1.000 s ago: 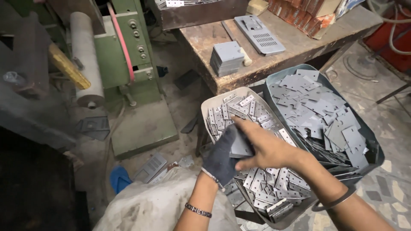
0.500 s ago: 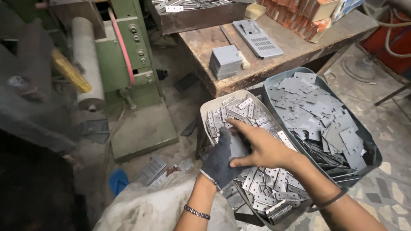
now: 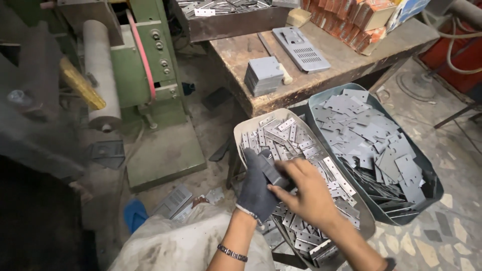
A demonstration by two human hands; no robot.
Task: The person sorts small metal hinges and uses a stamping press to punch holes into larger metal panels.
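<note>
Metal plates [image 3: 273,173], small grey stack, gripped in gloved left hand [image 3: 257,193] over the beige tub [image 3: 241,133] of perforated strips. Bare right hand [image 3: 306,193] closed on the same stack, fingers pinching its edge. Blue-grey tub [image 3: 427,170] of flat plates just beside beige tub, away from the green machine [image 3: 150,65]. Wooden worktop [image 3: 346,62] beyond both.

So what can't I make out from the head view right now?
- Grey plate: mostly hidden between the gloved left hand and bare right hand; its shape is unclear.
- Left fingertips: covered by the plate and the right hand.
- Near end of the beige tray: hidden under both forearms and cut off by the bottom edge.
- Punched holes in the tray's hinge plates: too small to count.
- Left foreground: dark and blurred.
</note>
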